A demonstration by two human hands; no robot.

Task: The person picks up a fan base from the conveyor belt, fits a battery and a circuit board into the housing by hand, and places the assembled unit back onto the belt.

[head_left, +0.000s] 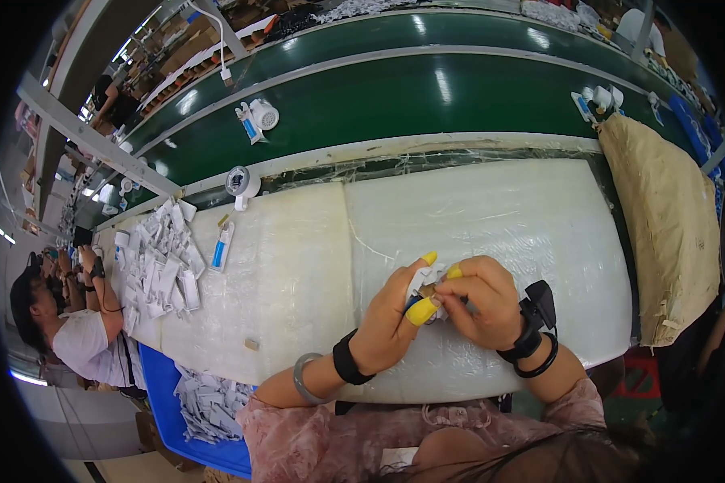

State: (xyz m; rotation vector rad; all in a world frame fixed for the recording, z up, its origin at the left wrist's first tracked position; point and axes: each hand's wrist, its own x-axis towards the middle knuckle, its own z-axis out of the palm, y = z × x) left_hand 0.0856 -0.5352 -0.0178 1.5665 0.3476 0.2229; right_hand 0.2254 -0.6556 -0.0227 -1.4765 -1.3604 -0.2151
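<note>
My left hand [387,322] is closed round a small white plastic part [420,282] with a bit of blue on it, above the right half of the table. Yellow finger covers sit on some of my fingertips. From the other side, the fingers of my right hand [487,304] pinch together at the same part. What lies between those fingertips is too small and covered to name. Beneath both hands is the worktable [491,209], wrapped in clear film over a pale surface.
A heap of white plastic pieces [165,258] covers the table's left end, near a blue-and-white part [221,245] and a round white fitting [242,187]. A green conveyor [362,92] runs behind. A brown sack [660,233] stands right, a blue bin [157,402] lower left. A co-worker [80,330] sits left.
</note>
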